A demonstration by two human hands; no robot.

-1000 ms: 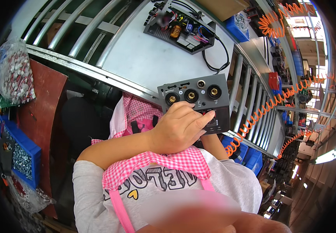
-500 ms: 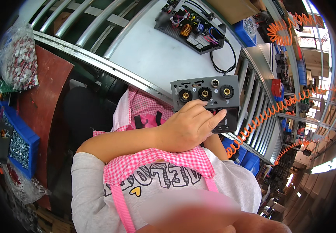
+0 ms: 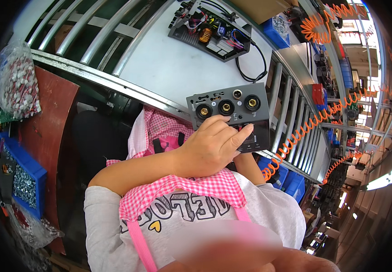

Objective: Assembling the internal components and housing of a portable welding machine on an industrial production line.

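Note:
A dark grey front panel (image 3: 229, 105) with three round black sockets is held up in front of my chest. Its lower part is a glossy black face (image 3: 257, 133). My left hand (image 3: 216, 141) reaches across from the left and is closed on the panel, its fingers curled below the middle socket and one digit stretched over the black face. Anything small between these fingers is hidden. My right forearm (image 3: 249, 168) rises behind the panel; the right hand itself is hidden there.
An open electronic unit (image 3: 211, 34) with a copper coil and a black cable (image 3: 265, 68) rests on the white worktop (image 3: 159, 68). Roller conveyors (image 3: 109, 29) flank it. Left are a blue bin of small metal parts (image 3: 25, 183) and a bag (image 3: 19, 86). An orange coiled hose (image 3: 295, 136) hangs right.
The whole view has shifted slightly, so the worktop, unit and panel appear a little further left and up. My left hand keeps nearly the same place on the panel.

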